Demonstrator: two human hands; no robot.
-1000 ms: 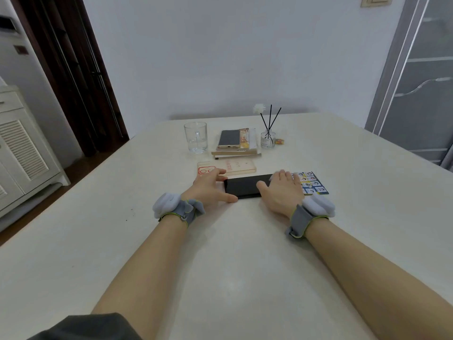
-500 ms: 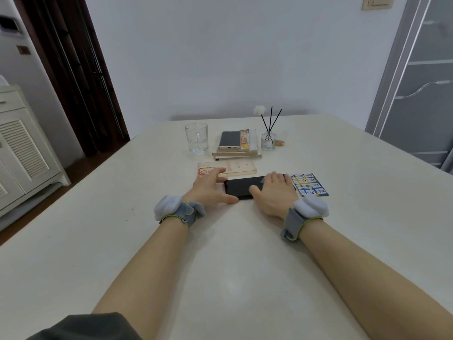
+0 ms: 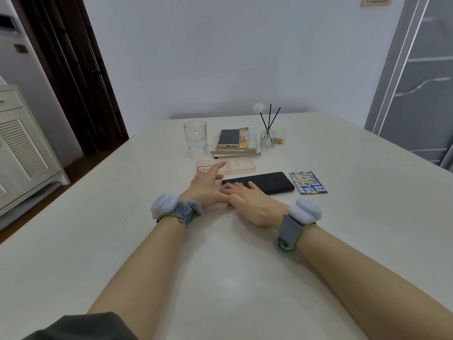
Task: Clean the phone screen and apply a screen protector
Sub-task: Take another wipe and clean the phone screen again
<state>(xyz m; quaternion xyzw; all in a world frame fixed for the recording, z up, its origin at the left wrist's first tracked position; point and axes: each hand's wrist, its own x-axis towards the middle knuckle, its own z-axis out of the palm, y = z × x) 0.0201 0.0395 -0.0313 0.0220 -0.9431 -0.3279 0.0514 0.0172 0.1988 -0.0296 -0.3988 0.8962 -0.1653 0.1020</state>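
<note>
— Fingers (image 3: 232, 185) of the right hand (image 3: 256, 203) lay straight and close together, flat on the left end of the black phone (image 3: 267, 181), gripping nothing. Whether a wipe sat under them, I could not tell.

— And the other hand?

— The left hand (image 3: 206, 188) rested on the table (image 3: 220, 253) just beside that same end. Its fingers were spread apart and held nothing, and the forefinger reached over the clear phone case (image 3: 239, 166). I judged it was there to brace the phone against sliding while the right hand rubbed or pressed the screen.

— Where was the phone itself?

— It lay flat and screen up, crosswise on the table. The case was just behind it and a printed card (image 3: 307, 182) just beside its right end.

— Count the rest.

— One glass mug (image 3: 195, 136). One second phone (image 3: 228, 138) on a stack of books (image 3: 235, 151), though I couldn't tell how many books. One reed diffuser (image 3: 267, 139) with three dark sticks and one white flower. So two phones, one case and one card.
</note>
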